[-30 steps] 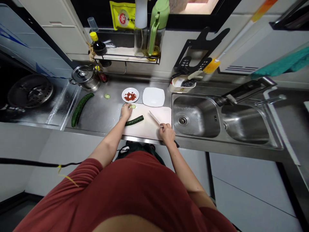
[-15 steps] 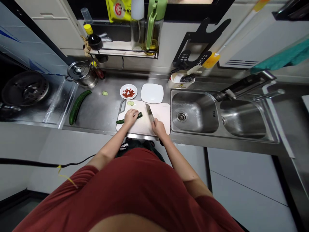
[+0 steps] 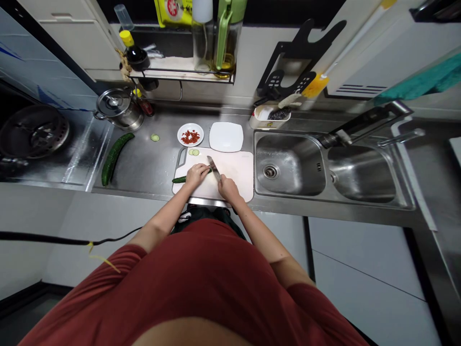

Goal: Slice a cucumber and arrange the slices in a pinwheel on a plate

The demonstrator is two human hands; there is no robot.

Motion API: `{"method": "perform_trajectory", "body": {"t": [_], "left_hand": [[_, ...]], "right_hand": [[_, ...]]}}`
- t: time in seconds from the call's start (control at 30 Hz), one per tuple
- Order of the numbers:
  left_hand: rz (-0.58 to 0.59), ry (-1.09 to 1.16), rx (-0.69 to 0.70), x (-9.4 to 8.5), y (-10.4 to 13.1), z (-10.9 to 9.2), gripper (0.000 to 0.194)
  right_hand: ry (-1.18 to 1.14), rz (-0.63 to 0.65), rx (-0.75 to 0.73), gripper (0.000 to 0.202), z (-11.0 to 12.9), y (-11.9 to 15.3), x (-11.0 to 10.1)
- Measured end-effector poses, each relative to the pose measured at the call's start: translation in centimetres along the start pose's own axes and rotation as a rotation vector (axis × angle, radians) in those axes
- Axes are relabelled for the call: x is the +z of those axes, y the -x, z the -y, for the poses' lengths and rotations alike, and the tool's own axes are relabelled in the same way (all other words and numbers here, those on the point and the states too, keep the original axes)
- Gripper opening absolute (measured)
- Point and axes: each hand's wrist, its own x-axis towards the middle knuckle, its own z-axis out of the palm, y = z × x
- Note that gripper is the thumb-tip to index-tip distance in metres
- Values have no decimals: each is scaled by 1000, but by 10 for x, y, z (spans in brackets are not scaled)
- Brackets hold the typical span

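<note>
My left hand (image 3: 196,175) is closed over a green cucumber (image 3: 179,179) that lies on the white cutting board (image 3: 234,187). In my right hand (image 3: 228,187) is a kitchen knife (image 3: 213,168), its blade slanting up and left beside the cucumber's right end. Whether the edge touches the cucumber I cannot tell. Two pale cucumber slices (image 3: 193,152) rest at the board's upper left. Behind the board stand a round plate (image 3: 180,129) with chopped red pieces and a white square plate (image 3: 226,136).
Left on the steel counter are a whole cucumber (image 3: 114,159), a cut slice (image 3: 154,137) and a lidded pot (image 3: 120,113). A double sink (image 3: 291,163) adjoins the board's right side. Above, a wall shelf (image 3: 180,74) carries bottles. A pan (image 3: 32,132) sits far left.
My right hand has brought the knife left, from the middle of the board to the cucumber's right end. My left hand stays on the cucumber. The view has shifted slightly.
</note>
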Motion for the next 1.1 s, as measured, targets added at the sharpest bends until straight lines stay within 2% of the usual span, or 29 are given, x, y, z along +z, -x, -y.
{"method": "perform_trajectory", "body": {"t": [0.5, 0.8, 1.1], "left_hand": [[25, -13, -12, -1, -1, -1, 31], [51, 6, -36, -2, -2, -1, 31], [50, 27, -23, -2, -2, -2, 30]], "right_hand": [[3, 73, 28, 31, 9, 2, -3], [1, 177, 57, 32, 8, 16, -8], [-6, 186, 48, 28, 8, 16, -10]]}}
